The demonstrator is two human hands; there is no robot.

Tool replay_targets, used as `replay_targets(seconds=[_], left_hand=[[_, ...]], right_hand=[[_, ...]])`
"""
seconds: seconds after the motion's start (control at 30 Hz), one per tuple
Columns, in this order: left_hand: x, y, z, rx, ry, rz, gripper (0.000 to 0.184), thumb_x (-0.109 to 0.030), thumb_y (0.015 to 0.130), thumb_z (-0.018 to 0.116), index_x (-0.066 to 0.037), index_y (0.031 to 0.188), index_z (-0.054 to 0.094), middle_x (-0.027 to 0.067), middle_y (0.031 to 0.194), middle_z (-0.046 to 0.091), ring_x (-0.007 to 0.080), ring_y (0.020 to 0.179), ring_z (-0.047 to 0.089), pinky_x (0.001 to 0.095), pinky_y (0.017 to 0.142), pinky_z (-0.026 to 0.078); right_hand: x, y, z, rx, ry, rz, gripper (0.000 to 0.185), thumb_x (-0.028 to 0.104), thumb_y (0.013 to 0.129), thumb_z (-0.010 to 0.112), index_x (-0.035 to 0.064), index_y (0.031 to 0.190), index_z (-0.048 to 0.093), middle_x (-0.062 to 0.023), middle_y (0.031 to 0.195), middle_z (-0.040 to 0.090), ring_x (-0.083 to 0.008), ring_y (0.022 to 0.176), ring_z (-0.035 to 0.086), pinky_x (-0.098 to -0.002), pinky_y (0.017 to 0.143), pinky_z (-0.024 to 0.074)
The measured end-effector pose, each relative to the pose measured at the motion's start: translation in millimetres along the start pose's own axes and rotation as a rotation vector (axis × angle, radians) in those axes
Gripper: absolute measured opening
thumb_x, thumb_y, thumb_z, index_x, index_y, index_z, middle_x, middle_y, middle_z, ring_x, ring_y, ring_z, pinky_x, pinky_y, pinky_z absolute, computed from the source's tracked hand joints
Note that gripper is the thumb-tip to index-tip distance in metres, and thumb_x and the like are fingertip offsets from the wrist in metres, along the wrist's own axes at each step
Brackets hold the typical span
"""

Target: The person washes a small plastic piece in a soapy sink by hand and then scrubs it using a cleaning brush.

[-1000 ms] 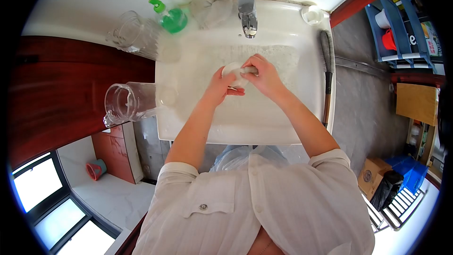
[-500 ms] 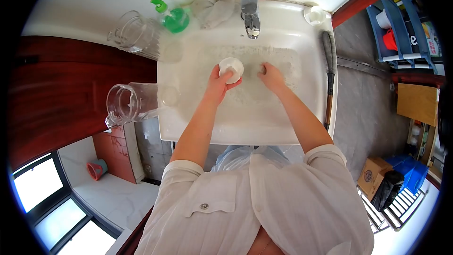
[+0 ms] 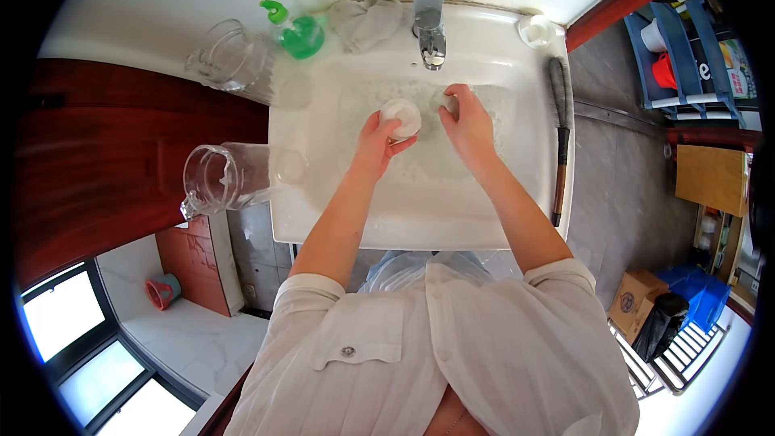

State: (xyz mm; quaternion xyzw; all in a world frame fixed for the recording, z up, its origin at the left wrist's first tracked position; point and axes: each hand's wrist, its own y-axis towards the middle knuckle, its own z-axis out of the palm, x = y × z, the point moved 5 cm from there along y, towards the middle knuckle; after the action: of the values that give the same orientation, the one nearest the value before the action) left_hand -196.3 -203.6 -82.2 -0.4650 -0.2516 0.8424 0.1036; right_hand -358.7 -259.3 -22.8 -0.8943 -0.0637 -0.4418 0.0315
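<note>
A small round white cup [image 3: 404,118] is in my left hand [image 3: 374,145], over the water in the white sink [image 3: 387,222]. My fingers wrap its side and my thumb lies over its rim. To its right, my right hand [image 3: 470,127] is closed, thumb and fingers bent round a small pale-grey thing [image 3: 440,102] that is mostly hidden. The two hands are a short way apart. Behind them stands the chrome faucet [image 3: 429,12]. Cloudy water with some froth covers the basin floor.
Two clear glass pitchers [image 3: 222,178] lie at the sink's left edge. Along the back are a green soap bottle [image 3: 303,37], a pale cloth [image 3: 365,24] and another white cup [image 3: 536,31]. A long-handled brush [image 3: 562,141] rests on the right rim.
My right hand has turned and lifted slightly, its fingers now curling higher over the grey thing. My left hand and the cup have shifted only a little to the right.
</note>
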Motion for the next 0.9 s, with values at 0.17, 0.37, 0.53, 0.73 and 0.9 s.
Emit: replay_targets(seconds=[0.17, 0.37, 0.53, 0.73, 0.9], left_hand=[[10.1, 5.5, 8.6, 0.112, -0.158, -0.091, 0.041, -0.035, 0.091, 0.042, -0.005, 0.120, 0.043, 0.0088, 0.113, 0.053, 0.0215, 0.103, 0.055, 0.0390, 0.084, 0.049], [29.7, 7.0, 11.8, 0.124, -0.211, -0.167, 0.036, -0.034, 0.091, 0.044, -0.017, 0.122, 0.040, 0.0036, 0.107, 0.052, 0.0157, 0.098, 0.051, 0.0341, 0.075, 0.047], [22.2, 2.1, 13.6, 0.209, -0.070, -0.140, 0.034, -0.033, 0.091, 0.044, -0.015, 0.120, 0.046, 0.0029, 0.104, 0.053, 0.0155, 0.096, 0.051, 0.0353, 0.077, 0.045], [15.0, -10.5, 25.5, 0.139, -0.237, -0.133, 0.034, -0.034, 0.093, 0.037, -0.016, 0.121, 0.046, 0.0032, 0.105, 0.053, 0.0172, 0.095, 0.051, 0.0377, 0.075, 0.044], [16.8, -4.6, 25.0, 0.172, -0.420, -0.216, 0.037, -0.037, 0.093, 0.034, -0.015, 0.120, 0.046, 0.0048, 0.108, 0.053, 0.0212, 0.097, 0.052, 0.0399, 0.078, 0.045]], right_hand=[[16.5, -24.1, 18.7, -0.058, 0.006, -0.234, 0.026, 0.005, 0.073, 0.060, 0.0084, 0.098, 0.055, -0.0069, 0.084, 0.058, -0.0253, 0.075, 0.056, -0.0345, 0.065, 0.0468], [18.7, -30.6, 34.7, 0.017, -0.076, -0.406, 0.021, -0.001, 0.068, 0.058, 0.0078, 0.087, 0.060, -0.0036, 0.085, 0.058, -0.0243, 0.079, 0.055, -0.0348, 0.067, 0.0467], [33.2, -44.4, 28.1, 0.121, -0.312, -0.658, 0.013, 0.003, 0.071, 0.057, 0.0092, 0.082, 0.061, -0.0029, 0.086, 0.058, -0.0244, 0.083, 0.054, -0.0358, 0.069, 0.0459], [32.6, -42.5, 8.9, 0.187, -0.161, -0.256, 0.016, 0.003, 0.071, 0.057, 0.0092, 0.085, 0.060, -0.0045, 0.089, 0.058, -0.0257, 0.084, 0.054, -0.0370, 0.070, 0.0455], [42.9, -49.7, -8.0, -0.145, -0.025, -0.407, 0.021, 0.000, 0.066, 0.060, 0.0082, 0.085, 0.057, -0.0052, 0.091, 0.056, -0.0254, 0.083, 0.054, -0.0355, 0.069, 0.0470]])
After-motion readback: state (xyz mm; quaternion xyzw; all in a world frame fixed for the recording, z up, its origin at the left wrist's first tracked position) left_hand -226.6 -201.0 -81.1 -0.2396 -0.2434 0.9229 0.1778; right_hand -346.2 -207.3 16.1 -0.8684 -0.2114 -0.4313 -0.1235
